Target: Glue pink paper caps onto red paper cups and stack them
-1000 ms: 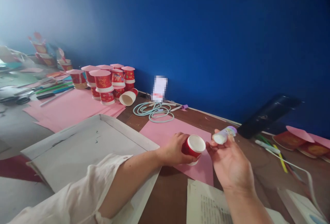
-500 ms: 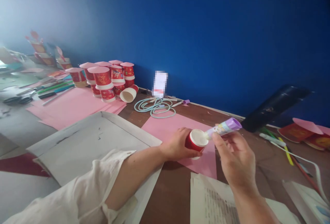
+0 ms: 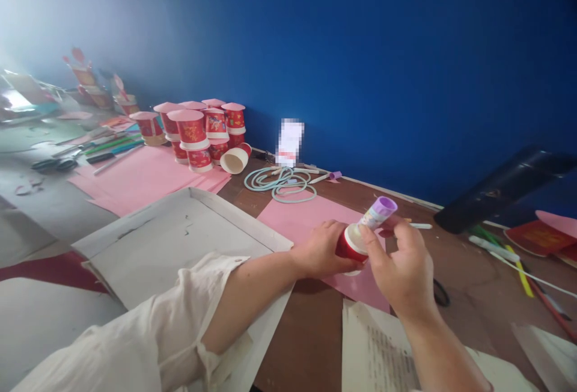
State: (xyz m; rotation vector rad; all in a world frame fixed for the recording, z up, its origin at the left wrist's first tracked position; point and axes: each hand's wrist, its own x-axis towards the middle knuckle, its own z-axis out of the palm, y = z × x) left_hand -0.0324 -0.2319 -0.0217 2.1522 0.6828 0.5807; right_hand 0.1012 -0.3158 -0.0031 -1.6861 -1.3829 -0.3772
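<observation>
My left hand (image 3: pixel 322 251) is wrapped round a red paper cup (image 3: pixel 354 246), whose pale round end faces up and towards me. In my right hand (image 3: pixel 401 263) is a purple glue stick (image 3: pixel 377 211), tilted, its lower end against the cup's pale end. My right thumb and fingers close round the stick's lower part, and the exact contact is partly hidden by them. Beneath both hands lies a sheet of pink paper (image 3: pixel 288 220) on the brown table (image 3: pixel 288 332).
Stacked red cups with pink paper tops (image 3: pixel 187 130) stand at the back left, beside a cup on its side (image 3: pixel 235 159). A coiled cable (image 3: pixel 279 184) lies before a phone (image 3: pixel 291 142). A white box lid (image 3: pixel 148 248) is left; a black cylinder (image 3: pixel 500 190) lies right.
My right hand has moved left and tipped the glue stick more upright over the cup's end. The cup stays in my left hand. The view has shifted slightly.
</observation>
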